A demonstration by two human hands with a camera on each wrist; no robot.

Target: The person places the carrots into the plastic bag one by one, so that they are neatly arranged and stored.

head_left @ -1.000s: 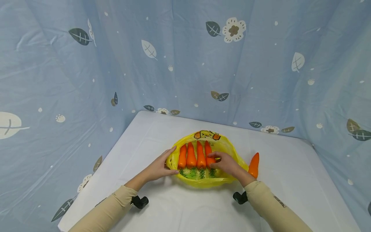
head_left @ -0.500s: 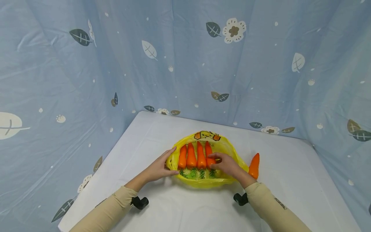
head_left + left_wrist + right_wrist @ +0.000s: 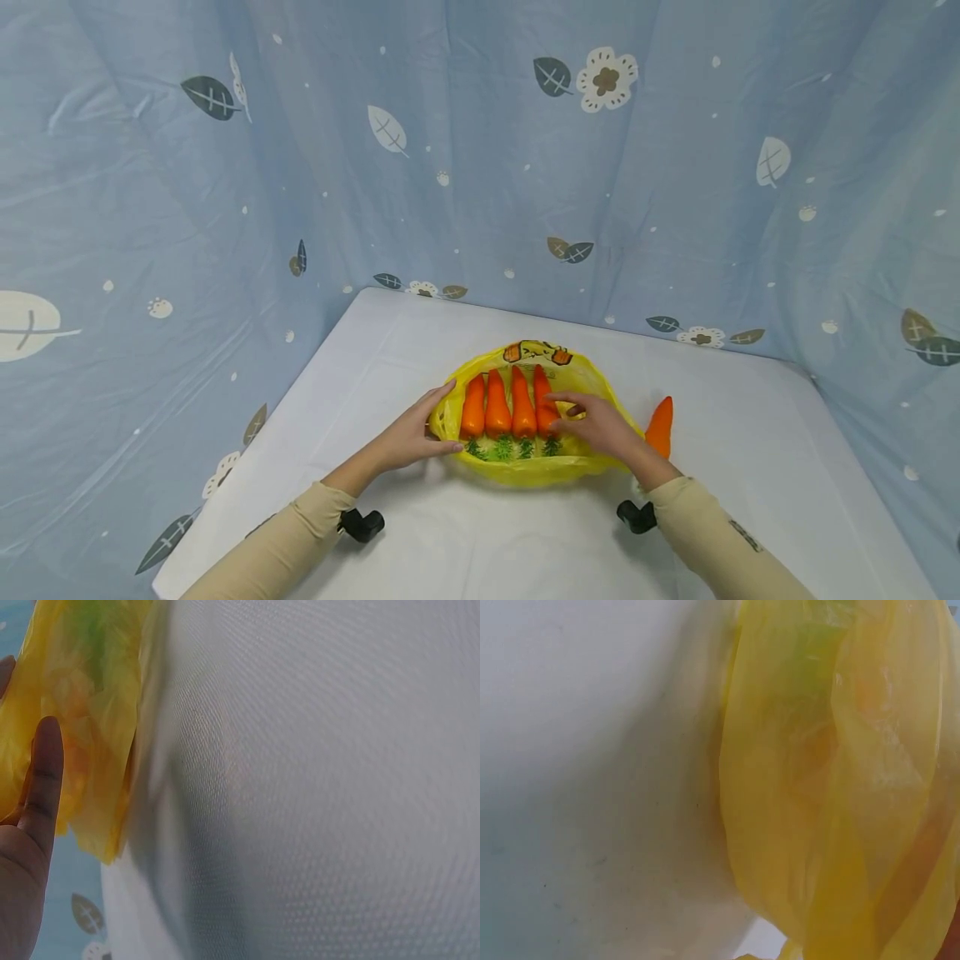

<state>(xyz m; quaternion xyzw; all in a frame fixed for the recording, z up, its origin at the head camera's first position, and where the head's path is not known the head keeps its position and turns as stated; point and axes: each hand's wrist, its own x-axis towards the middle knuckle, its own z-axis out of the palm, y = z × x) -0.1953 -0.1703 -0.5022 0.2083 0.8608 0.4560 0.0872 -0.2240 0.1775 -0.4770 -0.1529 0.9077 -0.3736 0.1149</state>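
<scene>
Two beige sleeves are seen at the near edge, each with a black wrist mount. The left hand (image 3: 408,435) is laid against the left rim of the yellow plastic bag (image 3: 581,379) — fingers straight and close together, thumb along the near edge; in the left-wrist view one finger (image 3: 41,776) is seen touching the yellow film. The right hand (image 3: 600,425) is held over the right side of the bag, fingers loosely spread and slightly bent, nothing gripped; whether the fingertips touch the rightmost carrot cannot be told. Four carrots (image 3: 497,406) are lined up side by side in the open bag, tips far, green tops near. A fifth carrot (image 3: 660,425) lies on the white table (image 3: 750,433) just right of the bag. Beyond, a blue leaf-patterned curtain (image 3: 450,150) is hung.
</scene>
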